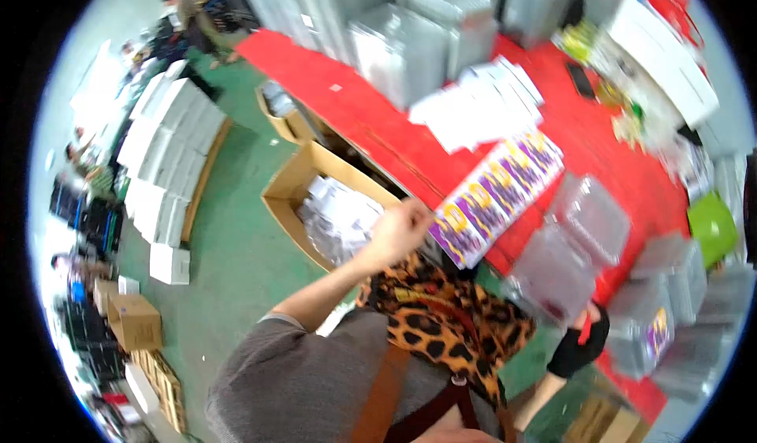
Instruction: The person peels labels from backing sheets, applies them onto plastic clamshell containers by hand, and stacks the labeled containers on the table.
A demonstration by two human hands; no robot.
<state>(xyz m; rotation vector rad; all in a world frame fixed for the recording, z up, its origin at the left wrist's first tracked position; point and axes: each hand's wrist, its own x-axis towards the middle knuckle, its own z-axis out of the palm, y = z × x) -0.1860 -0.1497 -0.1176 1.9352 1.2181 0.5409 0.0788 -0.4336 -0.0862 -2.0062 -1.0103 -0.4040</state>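
Observation:
Bare and curled, my left hand (404, 228) is beside the near left corner of a sheet of purple, white and yellow labels (498, 198). Its fingertips are pinched together, and anything between them is too small to make out. My right hand (579, 343) wears a black glove with a red strip at the fingers. It grips the near edge of an opened clear plastic clamshell container (553, 273), whose other half (593, 218) lies folded out over the red table (378, 131).
Stacked clear containers (402, 52) stand at the table's back, and more (666, 285) at the right. White papers (481, 104) and a phone (581, 81) lie on the table. A cardboard box (277, 194) of paper scraps sits left. White boxes (169, 151) are piled across the floor.

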